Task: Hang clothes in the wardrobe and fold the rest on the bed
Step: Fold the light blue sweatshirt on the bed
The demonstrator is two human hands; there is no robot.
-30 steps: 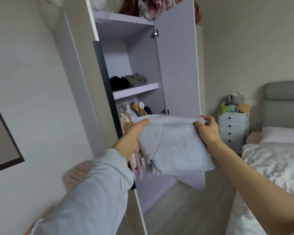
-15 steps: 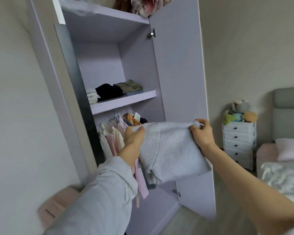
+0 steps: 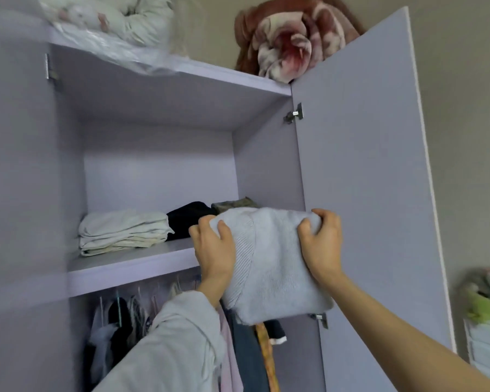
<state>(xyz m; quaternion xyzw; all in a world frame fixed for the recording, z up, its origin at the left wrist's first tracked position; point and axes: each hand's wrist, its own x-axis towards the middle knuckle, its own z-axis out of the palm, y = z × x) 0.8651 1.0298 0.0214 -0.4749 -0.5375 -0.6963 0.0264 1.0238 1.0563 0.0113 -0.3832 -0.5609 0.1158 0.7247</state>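
Note:
A folded light grey knitted sweater (image 3: pixel 275 267) is held up in front of the open lilac wardrobe (image 3: pixel 159 165), level with its middle shelf (image 3: pixel 130 264). My left hand (image 3: pixel 214 247) grips the sweater's left top corner and my right hand (image 3: pixel 321 241) grips its right top corner. On the shelf behind lie a folded white pile (image 3: pixel 122 232), a black garment (image 3: pixel 190 219) and an olive garment (image 3: pixel 235 203), partly hidden by the sweater. Clothes hang on hangers (image 3: pixel 130 315) below the shelf.
The wardrobe's right door (image 3: pixel 371 193) stands open just right of my right hand. Bagged bedding (image 3: pixel 111 26) and a rolled reddish blanket (image 3: pixel 289 41) sit on top. A white drawer chest (image 3: pixel 487 352) with soft toys (image 3: pixel 487 298) stands at the far right.
I have stepped closer to the wardrobe and raised the sweater from the hanging rail's height up to the middle shelf. Both hands keep their grip.

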